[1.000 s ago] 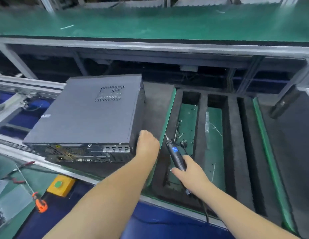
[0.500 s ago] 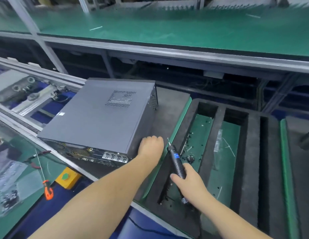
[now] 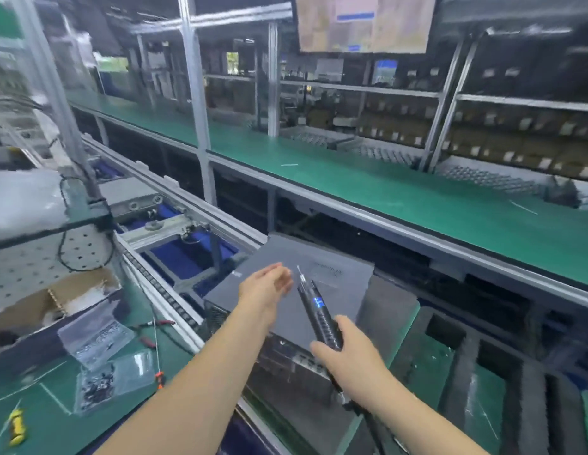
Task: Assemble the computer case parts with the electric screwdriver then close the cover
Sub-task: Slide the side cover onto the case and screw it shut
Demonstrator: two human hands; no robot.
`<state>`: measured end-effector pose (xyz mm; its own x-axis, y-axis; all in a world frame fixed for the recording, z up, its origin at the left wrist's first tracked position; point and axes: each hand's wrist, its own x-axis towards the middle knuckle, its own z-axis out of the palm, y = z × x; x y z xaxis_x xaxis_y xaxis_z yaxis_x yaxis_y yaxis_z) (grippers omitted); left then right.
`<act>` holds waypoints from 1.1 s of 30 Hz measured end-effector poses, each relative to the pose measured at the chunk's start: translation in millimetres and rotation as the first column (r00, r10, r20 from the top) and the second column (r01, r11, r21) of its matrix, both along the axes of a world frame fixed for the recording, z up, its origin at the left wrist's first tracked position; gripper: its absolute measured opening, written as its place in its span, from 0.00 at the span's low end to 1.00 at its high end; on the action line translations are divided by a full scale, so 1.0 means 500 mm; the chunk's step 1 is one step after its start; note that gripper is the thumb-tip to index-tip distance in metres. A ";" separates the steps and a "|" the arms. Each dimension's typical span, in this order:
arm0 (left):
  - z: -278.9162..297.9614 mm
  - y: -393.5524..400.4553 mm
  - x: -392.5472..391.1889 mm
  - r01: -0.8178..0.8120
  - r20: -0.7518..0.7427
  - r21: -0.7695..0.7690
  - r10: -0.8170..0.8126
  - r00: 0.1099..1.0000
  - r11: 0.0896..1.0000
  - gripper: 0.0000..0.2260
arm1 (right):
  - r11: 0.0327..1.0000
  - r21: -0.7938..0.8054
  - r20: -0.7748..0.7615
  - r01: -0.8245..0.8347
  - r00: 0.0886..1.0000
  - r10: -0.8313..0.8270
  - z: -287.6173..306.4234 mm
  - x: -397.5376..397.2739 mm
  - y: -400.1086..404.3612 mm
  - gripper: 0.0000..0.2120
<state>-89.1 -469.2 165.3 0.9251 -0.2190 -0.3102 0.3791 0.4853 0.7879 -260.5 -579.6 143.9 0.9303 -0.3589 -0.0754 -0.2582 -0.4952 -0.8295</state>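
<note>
A grey computer case (image 3: 345, 290) with its cover on lies on the dark foam pallet (image 3: 397, 310) in front of me. My right hand (image 3: 345, 353) grips a black electric screwdriver (image 3: 317, 313) with a blue lit display, its bit pointing up and away over the case. My left hand (image 3: 264, 290) hovers above the case's left part, blurred, fingers loosely spread and holding nothing. It touches neither the case nor the screwdriver.
Bags of screws (image 3: 99, 362), red-handled pliers (image 3: 154, 323) and a cardboard box (image 3: 53, 300) lie on the green mat at left. A conveyor rail (image 3: 174, 307) runs past the case. Foam compartments (image 3: 483, 366) sit at right, and a long green bench (image 3: 384, 192) lies beyond.
My view has swung up and to the left. My left hand has lifted off the case's right side. My right hand has raised the screwdriver from the foam tray to above the case.
</note>
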 end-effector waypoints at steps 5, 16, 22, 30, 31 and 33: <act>-0.011 0.184 0.047 0.097 -0.022 -0.009 -0.097 0.995 0.995 0.06 | 0.997 -0.022 0.003 -0.070 0.998 0.071 -0.008 0.039 0.192 0.11; -0.006 0.513 0.196 0.214 0.096 0.184 -0.235 0.967 0.959 0.11 | 0.979 -0.141 0.009 -0.148 0.989 0.150 -0.003 0.177 0.455 0.13; 0.012 0.575 0.249 0.291 0.070 0.238 -0.315 0.946 0.927 0.11 | 0.966 -0.211 -0.007 -0.149 0.989 0.151 0.005 0.213 0.506 0.12; 0.020 0.593 0.302 0.474 -0.062 0.441 -0.501 0.863 0.762 0.12 | 0.914 -0.348 -0.047 -0.206 0.978 0.203 0.002 0.215 0.477 0.18; 0.021 0.590 0.304 0.485 -0.074 0.436 -0.506 0.859 0.758 0.12 | 0.913 -0.352 -0.042 -0.207 0.978 0.205 0.001 0.215 0.469 0.18; 0.016 0.574 0.296 0.483 -0.094 0.371 -0.486 0.869 0.793 0.10 | 0.922 -0.333 -0.024 -0.199 0.979 0.203 -0.003 0.218 0.458 0.17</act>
<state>59.0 -182.0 173.1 0.7309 -0.5085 -0.4552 0.4809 -0.0896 0.8722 -151.5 -350.8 142.2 0.9856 -0.1672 0.0260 -0.1168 -0.7833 -0.6106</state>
